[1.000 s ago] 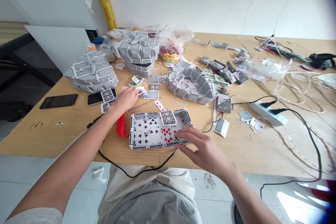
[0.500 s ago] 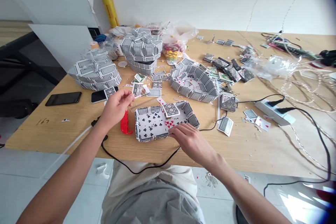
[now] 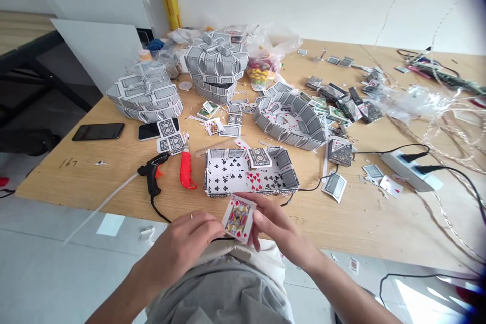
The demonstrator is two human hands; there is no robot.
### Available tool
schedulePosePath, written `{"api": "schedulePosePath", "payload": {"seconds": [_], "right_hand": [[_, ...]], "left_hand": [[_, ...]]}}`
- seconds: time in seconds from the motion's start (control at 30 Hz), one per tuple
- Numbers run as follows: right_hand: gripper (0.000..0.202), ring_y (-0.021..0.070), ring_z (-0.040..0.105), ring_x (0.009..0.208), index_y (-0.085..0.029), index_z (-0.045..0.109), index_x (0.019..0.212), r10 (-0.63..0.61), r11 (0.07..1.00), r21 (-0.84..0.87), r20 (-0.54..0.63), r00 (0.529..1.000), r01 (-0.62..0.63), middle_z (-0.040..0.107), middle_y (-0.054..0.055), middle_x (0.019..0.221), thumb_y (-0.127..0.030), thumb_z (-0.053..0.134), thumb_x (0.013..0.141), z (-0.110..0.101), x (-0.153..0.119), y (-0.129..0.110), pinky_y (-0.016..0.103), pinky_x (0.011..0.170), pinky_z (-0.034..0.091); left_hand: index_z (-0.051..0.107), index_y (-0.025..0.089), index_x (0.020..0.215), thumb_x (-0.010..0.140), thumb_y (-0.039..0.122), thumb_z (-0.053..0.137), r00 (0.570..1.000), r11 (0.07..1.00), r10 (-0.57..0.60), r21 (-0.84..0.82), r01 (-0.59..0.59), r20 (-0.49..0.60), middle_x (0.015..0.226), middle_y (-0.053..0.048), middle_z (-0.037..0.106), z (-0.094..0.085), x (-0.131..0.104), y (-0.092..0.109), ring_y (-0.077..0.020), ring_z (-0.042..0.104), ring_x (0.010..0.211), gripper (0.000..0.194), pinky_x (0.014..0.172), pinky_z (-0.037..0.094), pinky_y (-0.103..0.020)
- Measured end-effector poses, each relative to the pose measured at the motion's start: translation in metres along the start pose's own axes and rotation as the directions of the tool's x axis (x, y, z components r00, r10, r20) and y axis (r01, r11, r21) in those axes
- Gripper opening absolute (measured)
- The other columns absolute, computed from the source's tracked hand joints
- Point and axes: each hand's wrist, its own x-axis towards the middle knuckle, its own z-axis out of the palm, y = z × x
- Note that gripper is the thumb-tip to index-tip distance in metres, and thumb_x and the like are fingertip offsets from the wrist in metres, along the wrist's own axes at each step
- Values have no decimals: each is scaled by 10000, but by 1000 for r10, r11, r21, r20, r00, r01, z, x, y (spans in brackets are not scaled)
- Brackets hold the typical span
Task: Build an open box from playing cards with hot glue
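A playing card [image 3: 238, 217], a red diamond face card, is held between both hands over my lap at the table's front edge. My left hand [image 3: 192, 238] pinches its left side, and my right hand [image 3: 271, 223] grips its right side with the thumb on its face. Just beyond lies a rectangular box made of playing cards [image 3: 224, 177], faces inward, with a patterned-back card [image 3: 260, 157] resting across its far rim. Left of the box are a red utility knife [image 3: 186, 169] and a black glue gun [image 3: 152, 172] with an orange trigger.
Two phones [image 3: 97, 131] lie at the left. Card-made lidded boxes [image 3: 146, 96] and an open card-made tray [image 3: 290, 129] stand behind. Loose cards, card packs [image 3: 339, 152], a power strip [image 3: 410, 169] and twisted cords fill the right side.
My left hand has come from the loose cards down to my lap, bringing a card. My right hand has left the box's front rim and now grips the card too. The view has shifted slightly.
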Motion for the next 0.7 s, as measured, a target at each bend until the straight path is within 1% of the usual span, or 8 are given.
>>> {"api": "schedulePosePath", "payload": {"seconds": [0.07, 0.13, 0.2, 0.23, 0.33, 0.43, 0.53, 0.7], "right_hand": [[634, 143, 597, 557, -227, 691, 1342, 118, 988, 93, 35, 992, -121, 716, 5, 800, -699, 768, 925, 8, 5, 4, 263, 481, 479], [527, 119, 552, 544, -234, 722, 1246, 104, 993, 60, -24, 994, -102, 714, 0, 823, -637, 805, 917, 12, 10, 9, 237, 457, 434], [463, 129, 581, 586, -262, 696, 1280, -8, 999, -47, -131, 991, 2, 734, 9, 890, -594, 768, 966, 12, 12, 14, 238, 479, 467], [442, 141, 606, 618, -279, 668, 1316, -71, 992, -111, -186, 980, 51, 743, 13, 919, -576, 738, 996, 11, 11, 16, 246, 502, 497], [400, 179, 648, 690, -302, 601, 1345, -201, 958, -258, -297, 934, 124, 757, 18, 935, -541, 692, 1037, 8, 10, 20, 286, 576, 569], [383, 191, 655, 675, -298, 582, 1305, -234, 946, -293, -333, 913, 135, 770, 15, 905, -541, 699, 1033, 10, 12, 21, 321, 611, 598], [413, 182, 655, 614, -292, 572, 1306, -216, 962, -237, -348, 912, 138, 773, 3, 864, -554, 716, 1020, 17, 17, 21, 323, 582, 600], [398, 190, 675, 610, -256, 675, 1223, -204, 973, -180, -399, 894, 141, 775, 13, 816, -573, 741, 991, 26, 22, 24, 329, 563, 629]], "left_hand": [[716, 325, 1118, 1053, 102, 526, 999, 999, 38, 22, -38, 18, 928, 2, 795, 3, -3, 2, -182, 779, 831, 301, 774, 629, -301], [711, 332, 1144, 1066, 167, 559, 999, 998, 10, 58, -8, -34, 956, 0, 810, 2, -8, -3, -188, 783, 834, 236, 778, 627, -304], [697, 313, 1091, 1074, 310, 607, 972, 969, -144, 172, 176, -185, 879, 0, 797, -7, -13, -17, -196, 757, 747, 91, 714, 598, -312], [682, 296, 1029, 1071, 388, 612, 923, 911, -258, 246, 330, -285, 814, -3, 772, -13, -16, -26, -206, 732, 700, 123, 674, 569, -323], [595, 263, 873, 1051, 555, 547, 641, 519, -576, 379, 766, -507, 774, -58, 739, -37, -21, -59, -289, 721, 742, 345, 644, 485, -369], [582, 250, 884, 1001, 707, 498, 459, 291, -743, 381, 877, -488, 988, -174, 801, -57, -17, -88, -416, 756, 945, 479, 684, 488, -421], [608, 248, 866, 952, 731, 536, 423, 281, -796, 354, 892, -434, 998, -195, 812, -65, -10, -106, -454, 755, 1004, 497, 747, 513, -452], [656, 251, 789, 912, 573, 635, 393, 361, -815, 158, 919, -426, 888, -123, 808, -66, -11, -117, -393, 759, 973, 345, 811, 541, -434]]}}
